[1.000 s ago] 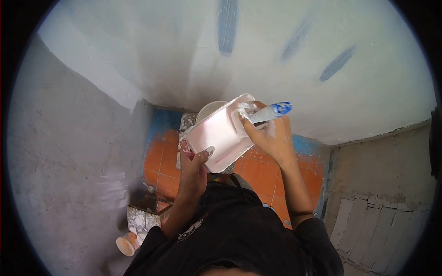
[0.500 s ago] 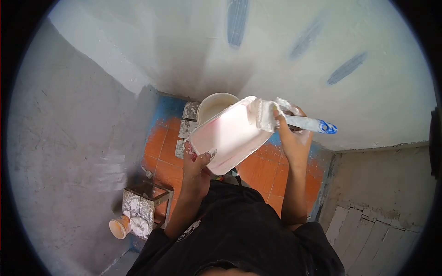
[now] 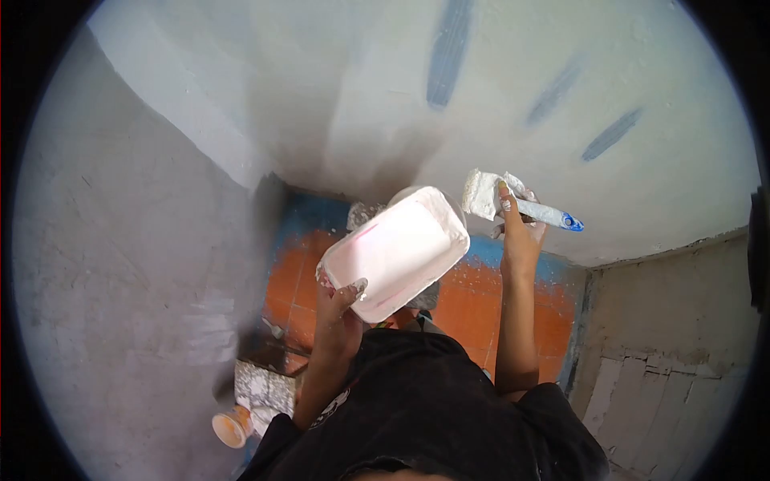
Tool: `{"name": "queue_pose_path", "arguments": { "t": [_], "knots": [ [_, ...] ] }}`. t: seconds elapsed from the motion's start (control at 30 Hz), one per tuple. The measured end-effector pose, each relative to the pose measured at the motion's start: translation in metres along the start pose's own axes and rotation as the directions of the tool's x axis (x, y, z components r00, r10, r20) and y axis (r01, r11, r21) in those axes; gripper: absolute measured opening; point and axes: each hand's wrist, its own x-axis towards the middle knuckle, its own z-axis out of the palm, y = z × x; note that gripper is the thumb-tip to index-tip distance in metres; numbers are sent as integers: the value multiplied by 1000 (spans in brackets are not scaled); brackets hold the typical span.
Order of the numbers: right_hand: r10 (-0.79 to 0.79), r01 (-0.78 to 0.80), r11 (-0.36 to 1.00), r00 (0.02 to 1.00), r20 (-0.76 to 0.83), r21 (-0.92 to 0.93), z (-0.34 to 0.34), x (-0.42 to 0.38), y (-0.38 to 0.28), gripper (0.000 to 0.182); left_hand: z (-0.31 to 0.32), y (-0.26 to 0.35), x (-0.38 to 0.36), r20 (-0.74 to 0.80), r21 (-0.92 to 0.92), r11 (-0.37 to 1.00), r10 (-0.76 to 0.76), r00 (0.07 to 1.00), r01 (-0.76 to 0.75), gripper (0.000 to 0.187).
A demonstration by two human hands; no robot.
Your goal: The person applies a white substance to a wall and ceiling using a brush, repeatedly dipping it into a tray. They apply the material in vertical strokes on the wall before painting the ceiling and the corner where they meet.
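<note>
My left hand [image 3: 338,311] grips the near left corner of a white plastic tub [image 3: 419,287], thumb over the rim. The tub is tilted, and its inside is coated white. In my right hand [image 3: 523,231] is a wide paintbrush [image 3: 553,215] with a blue-tipped handle. My fingers close around it near the head. Its bristles are thick with white paint and stand apart from the tub, just beyond its right end. Part of a round bucket [image 3: 405,194] shows behind the tub.
Ahead rises a pale wall [image 3: 513,48] with several grey-blue streaks. A grey wall [image 3: 136,240] stands at left. On the orange tiled floor [image 3: 473,305], a paint-spattered stool [image 3: 269,385] sits at lower left with an orange container [image 3: 233,426] beside it.
The brush, which was over the tub's right end, has moved away from it to the right. The tub has shifted slightly down, and the view has turned a little.
</note>
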Motion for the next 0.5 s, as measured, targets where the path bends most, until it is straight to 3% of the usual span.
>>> {"name": "queue_pose_path", "arguments": {
  "t": [0.13,0.23,0.33,0.4,0.43,0.47,0.5],
  "knots": [
    [52,-50,984,999,-8,169,20,-16,-25,41,-8,28,-18,20,4,999,37,999,-37,69],
    [-53,47,983,998,33,176,31,-15,-65,47,-1,57,-40,87,26,999,26,996,-28,68],
    [-378,370,924,921,93,93,55,29,-122,44,7,77,-35,123,84,996,15,992,-25,62],
    [-672,685,726,726,144,-59,80,63,-160,34,-11,78,-27,106,115,992,46,993,-58,59],
    [-857,860,473,499,125,-189,94,86,-181,31,-16,83,-26,102,109,992,49,994,-60,58],
    [-962,932,172,228,148,-318,108,108,-197,29,-22,85,-24,96,99,993,52,994,-62,58],
    [-972,926,58,137,190,-374,126,121,-213,28,-29,89,-16,86,84,994,55,995,-63,58]
  ]
}}
